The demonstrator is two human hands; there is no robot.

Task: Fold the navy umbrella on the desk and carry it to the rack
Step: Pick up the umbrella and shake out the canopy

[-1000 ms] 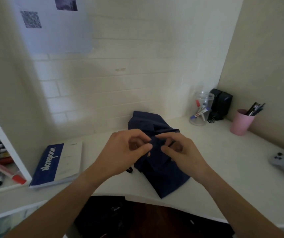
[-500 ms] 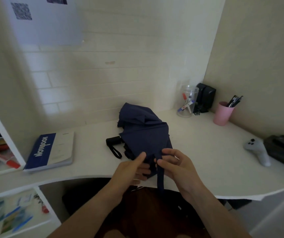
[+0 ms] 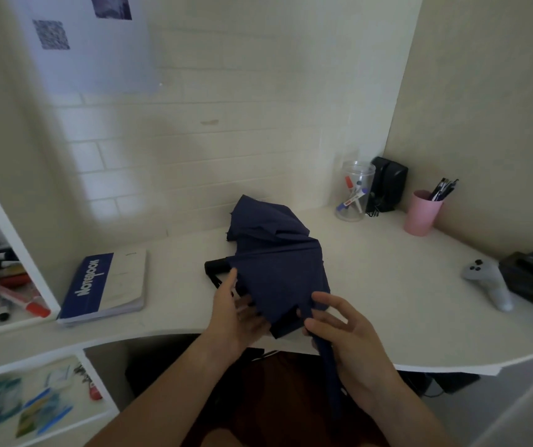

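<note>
A: Navy umbrella point(image 3: 278, 269) lies collapsed mid-bench point(image 3: 387, 285), long axis running from far wall toward the near edge, handle poking left.

B: And the hands?

A: Left hand point(image 3: 236, 314) flat, fingers relaxed against the near folds. Right hand point(image 3: 345, 337) seems to pinch the closure strap point(image 3: 328, 359), dangling over the edge.

wall point(image 3: 258, 101): white brick | desk point(image 3: 387, 285): white | shelf unit point(image 3: 16, 250): left
</note>
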